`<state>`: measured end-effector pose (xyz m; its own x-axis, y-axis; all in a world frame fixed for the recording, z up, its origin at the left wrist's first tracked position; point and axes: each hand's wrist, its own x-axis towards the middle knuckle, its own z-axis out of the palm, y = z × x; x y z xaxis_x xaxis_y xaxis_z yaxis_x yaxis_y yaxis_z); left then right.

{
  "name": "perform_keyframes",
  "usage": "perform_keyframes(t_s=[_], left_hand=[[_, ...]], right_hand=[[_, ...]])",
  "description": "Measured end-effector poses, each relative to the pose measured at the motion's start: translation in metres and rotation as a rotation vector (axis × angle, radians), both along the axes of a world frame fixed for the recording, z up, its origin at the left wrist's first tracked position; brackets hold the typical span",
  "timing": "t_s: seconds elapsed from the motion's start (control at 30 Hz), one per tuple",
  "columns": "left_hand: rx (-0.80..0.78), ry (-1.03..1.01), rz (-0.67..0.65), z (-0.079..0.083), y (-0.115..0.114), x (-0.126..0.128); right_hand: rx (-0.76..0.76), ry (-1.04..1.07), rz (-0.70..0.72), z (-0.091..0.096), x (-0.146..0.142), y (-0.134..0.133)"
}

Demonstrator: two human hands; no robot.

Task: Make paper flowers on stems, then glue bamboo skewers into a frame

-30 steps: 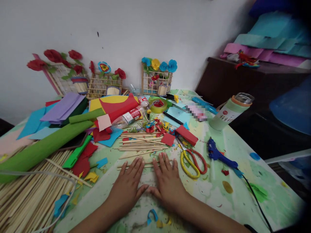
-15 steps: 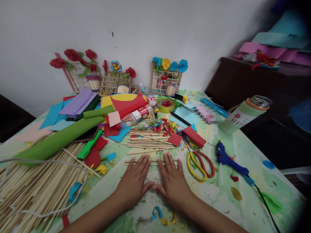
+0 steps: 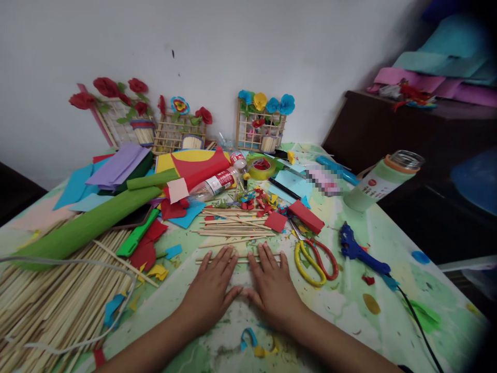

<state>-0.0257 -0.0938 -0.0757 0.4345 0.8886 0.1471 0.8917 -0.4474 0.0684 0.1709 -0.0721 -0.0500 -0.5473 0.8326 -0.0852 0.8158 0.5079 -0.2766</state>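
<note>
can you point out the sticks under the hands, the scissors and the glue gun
Wooden sticks [image 3: 243, 261], head view, bare middle stretch
Scissors [image 3: 308, 242], head view, base of the red handle
Glue gun [image 3: 360, 253], head view, blue body

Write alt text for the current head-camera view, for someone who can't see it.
The left hand and right hand lie palm down over thin wooden sticks on a cluttered, green-patterned table. Farther back are more sticks and paper scraps; scissors and a blue glue gun lie right, a stick bundle left. Flower-decorated lattices stand along the wall.
</note>
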Motion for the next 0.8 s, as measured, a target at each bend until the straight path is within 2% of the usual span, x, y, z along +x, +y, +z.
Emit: perform_keyframes(t_s=[0.13,0.27,0.43,0.6,0.7,0.8], left_hand=[[0.056,-0.067,0.000,0.004,0.004,-0.001],[0.105,-0.125,0.003,0.008,0.008,-0.002],[-0.002,-0.107,-0.015,0.011,0.010,-0.003],[-0.002,-0.084,-0.028,0.013,0.012,-0.004],[-0.082,-0.122,-0.009,0.022,0.019,-0.016],[-0.141,-0.125,0.003,0.031,0.031,-0.041]], right_hand=[[0.046,0.059,-0.053,0.006,0.004,0.010],[0.071,0.144,-0.094,0.004,0.011,0.025],[0.095,0.148,-0.089,-0.005,0.014,0.032],[0.091,0.118,-0.072,-0.002,0.014,0.034],[0.046,0.182,-0.086,0.003,0.017,0.037],[0.023,0.284,-0.083,0.003,0.021,0.040]])
